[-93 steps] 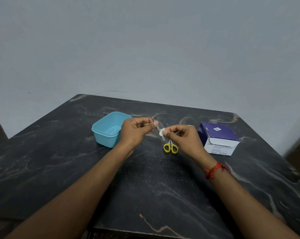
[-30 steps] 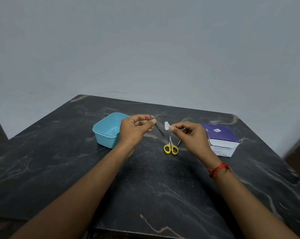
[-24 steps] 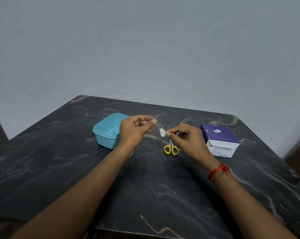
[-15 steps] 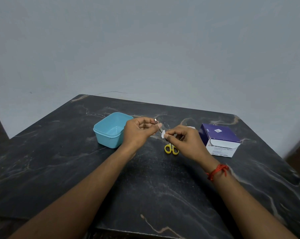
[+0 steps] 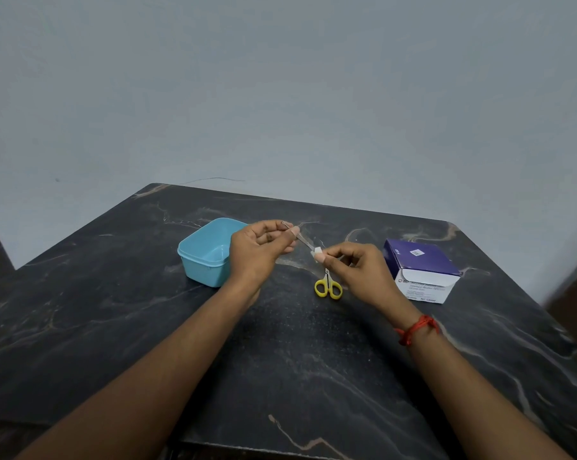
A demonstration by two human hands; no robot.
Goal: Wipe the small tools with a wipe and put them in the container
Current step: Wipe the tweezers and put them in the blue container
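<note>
Over the tabletop (image 5: 280, 360) our left hand (image 5: 260, 247) pinches a thin tool (image 5: 303, 240), right hand (image 5: 356, 267) the wipe (image 5: 317, 251) on it; scissors (image 5: 328, 287) at six o'clock wait, container (image 5: 207, 254) seemingly empty.

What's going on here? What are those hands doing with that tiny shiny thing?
A person is cleaning small tools. The left hand pinches a thin metal tool, and the right hand pinches a small white wipe around its lower end. Yellow-handled scissors lie on the dark table, not yet in the blue container; nothing shows inside it. A purple and white box sits on the right.
</note>
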